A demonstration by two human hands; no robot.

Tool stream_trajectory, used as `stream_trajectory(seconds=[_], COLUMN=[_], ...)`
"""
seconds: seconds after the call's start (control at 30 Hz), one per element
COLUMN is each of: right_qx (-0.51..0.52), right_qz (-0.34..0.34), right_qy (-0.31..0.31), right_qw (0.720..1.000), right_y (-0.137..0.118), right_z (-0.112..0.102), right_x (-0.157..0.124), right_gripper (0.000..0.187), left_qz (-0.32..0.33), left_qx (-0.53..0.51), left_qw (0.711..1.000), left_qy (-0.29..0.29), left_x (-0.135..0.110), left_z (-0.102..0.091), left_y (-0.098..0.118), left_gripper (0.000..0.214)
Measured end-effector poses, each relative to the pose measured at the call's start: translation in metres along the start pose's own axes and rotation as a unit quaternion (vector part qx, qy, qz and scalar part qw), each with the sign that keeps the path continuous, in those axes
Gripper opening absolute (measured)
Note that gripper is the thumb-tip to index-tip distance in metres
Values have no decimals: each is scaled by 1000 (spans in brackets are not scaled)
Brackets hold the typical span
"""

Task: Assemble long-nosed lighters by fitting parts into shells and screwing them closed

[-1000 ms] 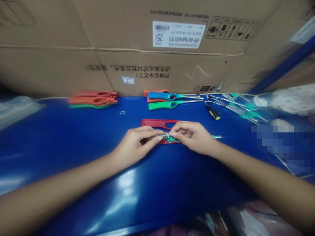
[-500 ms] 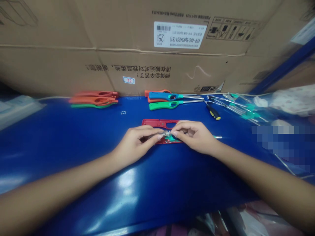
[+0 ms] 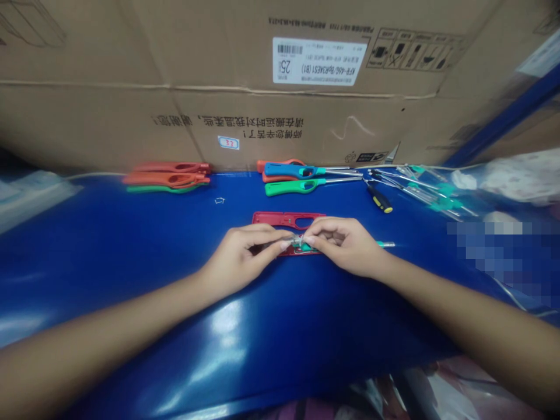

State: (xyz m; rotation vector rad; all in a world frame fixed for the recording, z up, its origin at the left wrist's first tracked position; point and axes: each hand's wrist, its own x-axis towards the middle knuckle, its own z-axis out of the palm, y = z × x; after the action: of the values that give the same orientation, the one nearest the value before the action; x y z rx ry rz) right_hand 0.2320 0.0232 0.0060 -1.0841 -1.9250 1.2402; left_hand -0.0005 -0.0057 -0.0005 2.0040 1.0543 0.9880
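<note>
My left hand (image 3: 242, 251) is closed in a pinch on a small clear lighter fuel tank (image 3: 296, 239) with a metallic end. Fingertips of my right hand (image 3: 345, 242) pinch at the tank's right end, on a tiny pale part too small to name. Beneath both hands lies a red lighter handle half (image 3: 286, 251), with a green trigger piece and a thin wire in it. Its metal tube tip (image 3: 388, 245) shows past my right hand. Just behind lies the other red handle half (image 3: 273, 219), its inner side up.
Assembled lighters (image 3: 286, 188) lie at the back, with coloured handle shells (image 3: 168, 178) to their left. A black-yellow screwdriver (image 3: 380, 198) rests near several metal lighter tubes (image 3: 420, 189). A cardboard box (image 3: 196, 58) walls off the back of the blue table (image 3: 131, 245).
My hands and the fuel tank have barely moved. The tank's end and my right fingertips are slightly closer together now.
</note>
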Motion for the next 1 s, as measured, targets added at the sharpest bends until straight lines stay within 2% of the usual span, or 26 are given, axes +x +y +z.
stream_trajectory(seconds=[0.2,0.47,0.7,1.0], right_qx=[29,22,28,15], right_qz=[4,-38,-19,-8], right_qy=[4,23,22,31], right_qw=[1000,999,999,999], right_y=[1,1,2,1], right_z=[1,1,0,4], right_x=[2,2,2,-1], right_gripper=[24,23,27,23], left_qz=[1,-10,-15,-1], left_qx=[1,14,12,15], left_qw=[1000,1000,1000,1000], left_qy=[20,11,18,3], left_x=[1,0,0,-1], left_z=[0,0,0,-1], left_y=[0,-1,-2,0], left_gripper=[21,23,22,22])
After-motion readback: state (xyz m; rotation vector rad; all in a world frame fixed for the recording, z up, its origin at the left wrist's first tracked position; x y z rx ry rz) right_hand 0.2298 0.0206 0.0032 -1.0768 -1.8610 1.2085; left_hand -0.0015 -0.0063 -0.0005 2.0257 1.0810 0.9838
